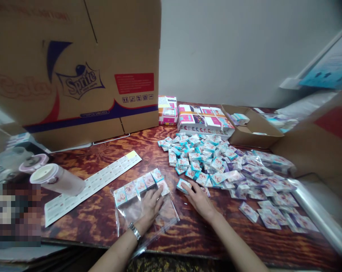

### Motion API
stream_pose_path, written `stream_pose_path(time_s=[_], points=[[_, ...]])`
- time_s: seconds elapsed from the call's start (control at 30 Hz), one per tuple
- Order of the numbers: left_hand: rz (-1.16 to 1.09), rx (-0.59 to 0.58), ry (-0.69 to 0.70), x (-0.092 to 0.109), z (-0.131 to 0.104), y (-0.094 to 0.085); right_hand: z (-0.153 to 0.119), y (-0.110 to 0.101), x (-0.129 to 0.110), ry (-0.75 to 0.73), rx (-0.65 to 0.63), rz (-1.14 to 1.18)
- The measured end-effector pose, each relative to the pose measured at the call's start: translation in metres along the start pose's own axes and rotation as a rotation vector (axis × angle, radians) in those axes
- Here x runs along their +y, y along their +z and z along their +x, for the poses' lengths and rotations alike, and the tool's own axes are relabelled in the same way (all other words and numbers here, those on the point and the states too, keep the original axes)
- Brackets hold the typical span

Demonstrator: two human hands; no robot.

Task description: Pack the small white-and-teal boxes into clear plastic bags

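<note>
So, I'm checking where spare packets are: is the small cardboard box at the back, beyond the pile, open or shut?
Open: the small cardboard box has an uncovered top, and small packets show inside.

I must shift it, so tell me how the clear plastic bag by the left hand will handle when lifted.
The clear plastic bag looks thin and creased, so it would probably sag and fold. Its glossy film suggests it may slide easily over the tabletop. The printed boxes at its far end would likely drag that end down.
</note>
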State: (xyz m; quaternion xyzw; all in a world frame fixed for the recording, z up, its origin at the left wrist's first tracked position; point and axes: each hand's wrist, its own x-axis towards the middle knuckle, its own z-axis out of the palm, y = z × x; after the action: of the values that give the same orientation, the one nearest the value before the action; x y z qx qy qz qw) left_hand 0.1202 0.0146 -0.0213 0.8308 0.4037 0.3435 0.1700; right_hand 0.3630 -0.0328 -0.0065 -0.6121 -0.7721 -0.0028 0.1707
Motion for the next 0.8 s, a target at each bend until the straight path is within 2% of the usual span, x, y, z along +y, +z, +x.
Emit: stream_pose_path(time_s=[0.13,0.23,0.33,0.43,0.47,0.53,0.63,0.8], points=[[-0.031,-0.004,-0.042,0.006,0.001,-0.004,0.002,0.004,-0.001,-0.01,0.037,-0.031],[-0.035,-0.036,-0.065,0.014,0.0,-0.012,-0.001,-0.006,-0.009,0.018,0.119,-0.005],[-0.045,-0.06,-0.084,0.02,-0.004,-0.023,-0.017,-0.027,-0.031,0.06,0.202,0.059],[-0.071,-0.069,-0.114,0.021,-0.009,-0.035,-0.041,-0.041,-0.064,0.063,0.192,0.113],[-0.079,-0.065,-0.133,0.02,-0.011,-0.038,-0.048,-0.041,-0.077,0.023,0.156,0.129],[-0.09,-0.047,-0.181,0.018,-0.013,-0.043,-0.056,-0.035,-0.101,-0.045,0.114,0.147],[-0.14,-0.021,-0.234,0.014,-0.014,-0.048,-0.047,-0.012,-0.126,-0.08,0.096,0.119],[-0.194,0.065,-0.301,0.012,-0.014,-0.046,-0.008,0.026,-0.139,-0.032,0.188,0.048]])
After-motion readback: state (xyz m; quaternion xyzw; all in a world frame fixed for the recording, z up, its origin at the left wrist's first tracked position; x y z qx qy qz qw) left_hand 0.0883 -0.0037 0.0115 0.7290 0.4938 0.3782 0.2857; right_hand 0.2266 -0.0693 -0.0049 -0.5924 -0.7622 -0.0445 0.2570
